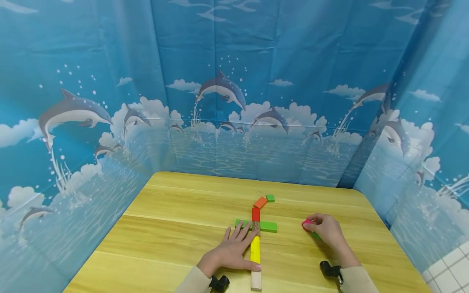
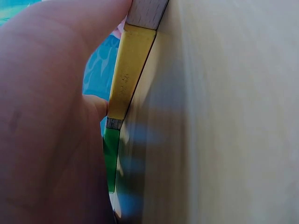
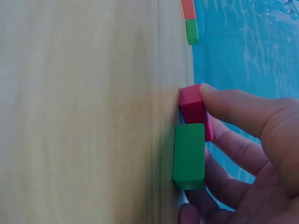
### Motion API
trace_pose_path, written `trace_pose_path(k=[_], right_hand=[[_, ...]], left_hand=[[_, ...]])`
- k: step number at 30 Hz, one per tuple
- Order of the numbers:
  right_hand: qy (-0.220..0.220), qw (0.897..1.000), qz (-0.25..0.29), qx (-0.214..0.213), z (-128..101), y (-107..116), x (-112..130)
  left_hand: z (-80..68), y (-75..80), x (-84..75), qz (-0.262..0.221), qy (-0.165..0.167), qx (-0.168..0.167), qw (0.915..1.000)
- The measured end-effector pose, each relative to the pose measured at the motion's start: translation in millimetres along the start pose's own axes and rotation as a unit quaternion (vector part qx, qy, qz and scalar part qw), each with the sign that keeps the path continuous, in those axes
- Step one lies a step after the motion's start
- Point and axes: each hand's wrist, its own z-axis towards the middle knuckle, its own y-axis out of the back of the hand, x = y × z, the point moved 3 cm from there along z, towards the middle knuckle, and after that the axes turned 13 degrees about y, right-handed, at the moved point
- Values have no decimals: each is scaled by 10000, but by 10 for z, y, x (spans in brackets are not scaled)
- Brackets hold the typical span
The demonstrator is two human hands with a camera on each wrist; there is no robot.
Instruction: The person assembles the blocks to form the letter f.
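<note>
My left hand (image 1: 232,250) lies with its fingers spread over a line of wooden blocks. Its thumb reaches across the yellow block (image 1: 255,249) near the plain wood block (image 1: 256,280), and its fingertips lie by the green crossbar block (image 1: 268,226) and the dark brown block (image 1: 256,232). Off to the right, my right hand (image 1: 329,231) pinches a pink block (image 3: 192,103) between thumb and fingers, low at the table. Right beside the pink block stands a green block (image 3: 189,156), mostly hidden under the hand in the head view.
Beyond the crossbar the line goes on with a red block (image 1: 255,214), a tilted orange block (image 1: 260,202) and a small green block (image 1: 270,198). The wood-grain table (image 1: 165,228) ends at a dolphin-print curtain (image 1: 234,154) behind and at both sides.
</note>
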Motion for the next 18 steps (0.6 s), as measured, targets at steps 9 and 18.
trace_pose_path(k=[9,18], right_hand=[[44,10000,-63,2,2,-31,15],[164,9998,63,47,0,-48,37]], left_hand=[[-21,7,0,-23,15,22,10000],[-31,20,-13,-75,3,53,10000]])
